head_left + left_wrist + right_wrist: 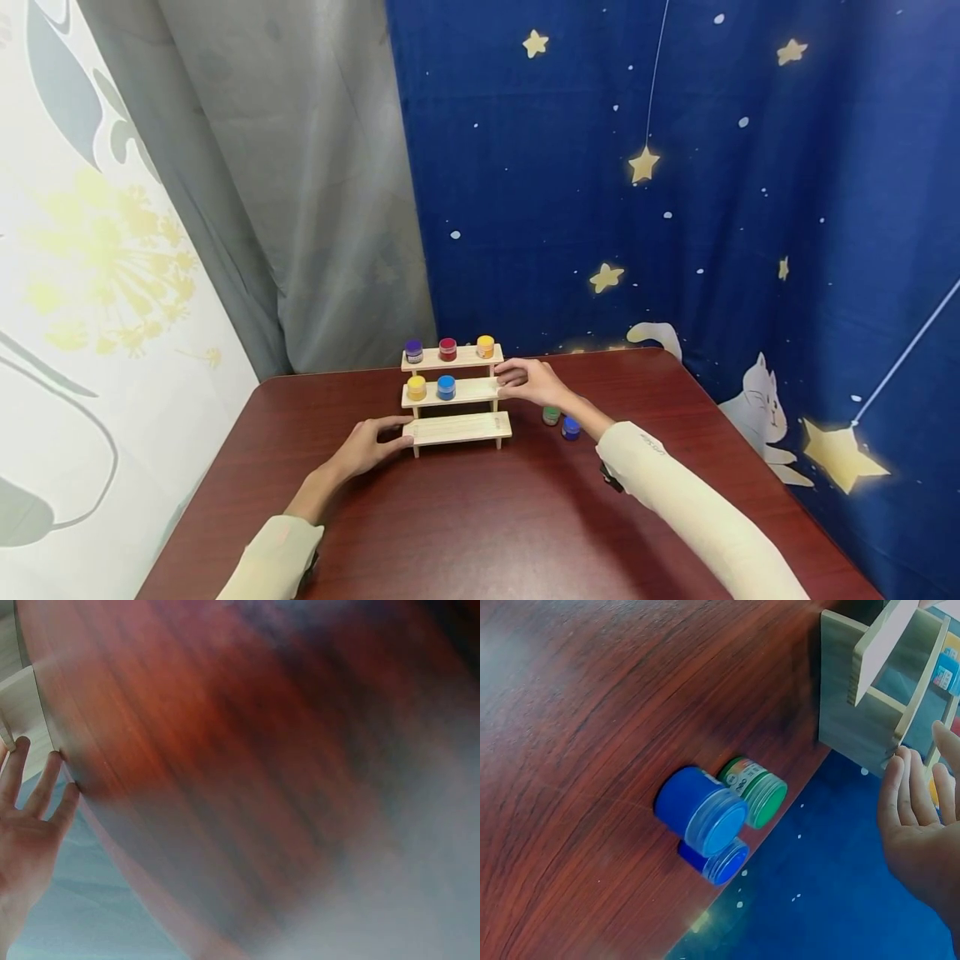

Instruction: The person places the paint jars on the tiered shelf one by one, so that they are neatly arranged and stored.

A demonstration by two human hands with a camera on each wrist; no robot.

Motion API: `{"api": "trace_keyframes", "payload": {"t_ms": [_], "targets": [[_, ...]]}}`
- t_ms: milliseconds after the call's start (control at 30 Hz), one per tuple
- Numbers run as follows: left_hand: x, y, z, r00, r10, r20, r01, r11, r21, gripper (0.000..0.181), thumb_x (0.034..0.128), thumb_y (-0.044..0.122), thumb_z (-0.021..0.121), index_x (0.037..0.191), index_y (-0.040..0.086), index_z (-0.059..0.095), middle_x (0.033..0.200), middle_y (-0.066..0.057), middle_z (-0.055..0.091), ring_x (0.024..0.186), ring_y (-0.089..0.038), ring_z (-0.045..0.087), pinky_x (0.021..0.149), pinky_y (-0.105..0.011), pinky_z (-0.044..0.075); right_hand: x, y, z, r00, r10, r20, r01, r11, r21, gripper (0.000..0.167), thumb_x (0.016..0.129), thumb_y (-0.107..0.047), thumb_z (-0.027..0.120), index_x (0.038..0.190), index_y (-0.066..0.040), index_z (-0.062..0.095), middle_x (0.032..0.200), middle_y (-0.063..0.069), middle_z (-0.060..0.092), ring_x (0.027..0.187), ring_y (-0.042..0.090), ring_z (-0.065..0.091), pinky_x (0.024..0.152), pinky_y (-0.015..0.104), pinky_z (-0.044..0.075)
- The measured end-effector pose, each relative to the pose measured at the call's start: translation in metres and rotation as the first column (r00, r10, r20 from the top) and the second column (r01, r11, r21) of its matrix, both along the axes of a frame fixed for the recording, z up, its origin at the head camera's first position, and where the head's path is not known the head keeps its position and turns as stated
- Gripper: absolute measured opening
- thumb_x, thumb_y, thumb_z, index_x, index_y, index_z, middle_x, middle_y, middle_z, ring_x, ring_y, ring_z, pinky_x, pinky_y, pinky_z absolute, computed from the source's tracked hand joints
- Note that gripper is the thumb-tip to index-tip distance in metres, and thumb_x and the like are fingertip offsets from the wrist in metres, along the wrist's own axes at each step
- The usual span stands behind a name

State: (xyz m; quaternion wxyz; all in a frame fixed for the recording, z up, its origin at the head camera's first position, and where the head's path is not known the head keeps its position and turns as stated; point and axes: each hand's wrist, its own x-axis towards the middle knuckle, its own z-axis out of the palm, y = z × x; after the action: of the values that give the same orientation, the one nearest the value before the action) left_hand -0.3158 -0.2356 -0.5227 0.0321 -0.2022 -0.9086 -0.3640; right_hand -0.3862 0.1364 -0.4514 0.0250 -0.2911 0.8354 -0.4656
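A three-step wooden display stand [456, 429] stands on the table. Its top step bears a purple paint jar [414, 352], a red paint jar [447, 349] and an orange-yellow paint jar [486, 347]. On the middle step are a yellow paint jar [416, 387] and a blue paint jar [446, 387]. My left hand [365, 446] touches the left end of the lowest step, fingers fairly straight in the left wrist view. At the middle step's right end, my right hand [534, 382] has its fingertips against or close beside the wood; no jar shows in it.
Right of the stand, a green jar [761, 793], a lighter blue jar [697, 810] and a dark blue jar [718, 862] stand close together on the dark red table [465, 525]. Curtains [540, 192] hang behind the table's far edge.
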Motion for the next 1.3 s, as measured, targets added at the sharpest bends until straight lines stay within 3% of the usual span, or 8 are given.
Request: {"api": "trace_keyframes", "payload": {"t_ms": [267, 533, 867, 1033, 1300], "targets": [[-0.001, -0.001, -0.001, 1.0, 0.006, -0.004, -0.006, 1.0, 0.0, 0.045, 0.0959, 0.037, 0.077, 0.136, 0.017, 0.07, 0.134, -0.009, 0.069, 0.124, -0.027, 0.063, 0.105, -0.052, 0.049, 0.004, 0.015, -0.002, 1.0, -0.009, 0.013, 0.009, 1.0, -0.028, 0.043, 0.089, 0.001, 0.081, 0.128, 0.008, 0.066, 0.117, 0.032, 0.07, 0.105, 0.042, 0.072, 0.085, 0.034, 0.061], [0.0, -0.001, 0.0, 1.0, 0.001, -0.028, -0.001, 1.0, -0.006, 0.045, 0.0948, 0.036, 0.078, 0.136, 0.019, 0.071, 0.133, -0.007, 0.069, 0.125, -0.025, 0.063, 0.104, -0.05, 0.05, 0.003, 0.038, -0.007, 0.999, -0.047, -0.026, 0.048, 0.999, 0.025, 0.041, 0.088, -0.004, 0.083, 0.127, 0.0, 0.069, 0.114, 0.027, 0.073, 0.108, 0.041, 0.072, 0.086, 0.037, 0.061], [0.0, -0.001, -0.002, 1.0, -0.001, -0.027, 0.0, 1.0, -0.004, 0.045, 0.0951, 0.036, 0.077, 0.136, 0.018, 0.071, 0.133, -0.009, 0.069, 0.124, -0.026, 0.064, 0.104, -0.052, 0.05, 0.007, 0.07, -0.014, 0.996, -0.08, -0.042, 0.081, 0.996, 0.029, 0.038, 0.088, -0.003, 0.082, 0.124, 0.001, 0.07, 0.109, 0.022, 0.076, 0.103, 0.037, 0.074, 0.084, 0.037, 0.061], [-0.001, -0.001, -0.002, 0.999, -0.008, -0.033, 0.008, 1.0, -0.001, 0.045, 0.0952, 0.038, 0.077, 0.136, 0.018, 0.071, 0.132, -0.008, 0.07, 0.122, -0.025, 0.064, 0.103, -0.051, 0.051, 0.01, 0.082, -0.019, 0.996, -0.069, -0.049, 0.069, 0.998, -0.005, 0.039, 0.088, 0.0, 0.081, 0.124, 0.006, 0.069, 0.11, 0.028, 0.074, 0.104, 0.045, 0.072, 0.084, 0.04, 0.061], [0.0, -0.001, -0.002, 0.999, -0.009, -0.039, 0.009, 1.0, -0.002, 0.045, 0.0952, 0.035, 0.077, 0.136, 0.017, 0.071, 0.132, -0.008, 0.07, 0.123, -0.026, 0.064, 0.104, -0.051, 0.05, 0.012, 0.095, -0.027, 0.997, -0.072, -0.018, 0.072, 0.997, -0.002, 0.037, 0.09, 0.003, 0.078, 0.126, 0.006, 0.068, 0.115, 0.032, 0.071, 0.106, 0.044, 0.072, 0.08, 0.029, 0.061]]}}
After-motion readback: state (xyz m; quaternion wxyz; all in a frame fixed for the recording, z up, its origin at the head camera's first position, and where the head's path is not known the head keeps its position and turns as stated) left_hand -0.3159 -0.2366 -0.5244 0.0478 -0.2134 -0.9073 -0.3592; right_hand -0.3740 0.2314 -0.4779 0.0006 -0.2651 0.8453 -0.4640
